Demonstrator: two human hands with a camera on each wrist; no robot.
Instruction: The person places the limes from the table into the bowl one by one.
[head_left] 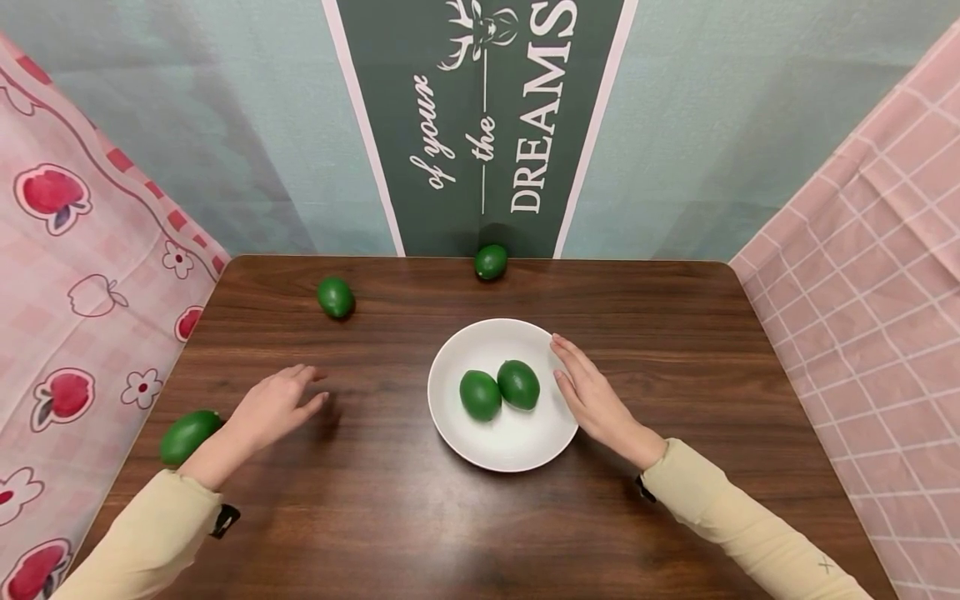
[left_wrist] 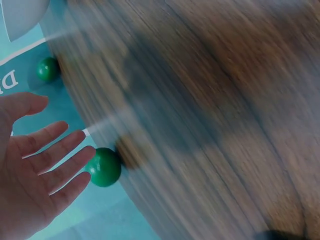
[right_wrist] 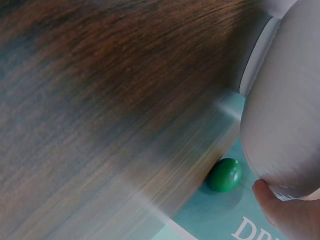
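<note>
A white bowl [head_left: 501, 450] stands mid-table with two green limes inside, one lime [head_left: 480, 395] on the left and another lime [head_left: 518, 384] on the right. My right hand [head_left: 596, 400] lies along the bowl's right rim, its fingers fairly straight. In the right wrist view a fingertip [right_wrist: 261, 189] meets the bowl's outer wall [right_wrist: 285, 110]. To the left, my left hand [head_left: 273, 404] hovers over the table with spread fingers, holding nothing. Partly behind the left wrist lies a larger green fruit [head_left: 187, 437], and farther back is a lime [head_left: 335, 297].
One more lime [head_left: 491, 262] sits at the table's back edge, before a green cloth with white lettering [head_left: 540, 108]. A pink checked cloth [head_left: 885, 250] hangs on the right, an apple-patterned cloth [head_left: 97, 333] on the left. The tabletop [head_left: 420, 533] is dark wood.
</note>
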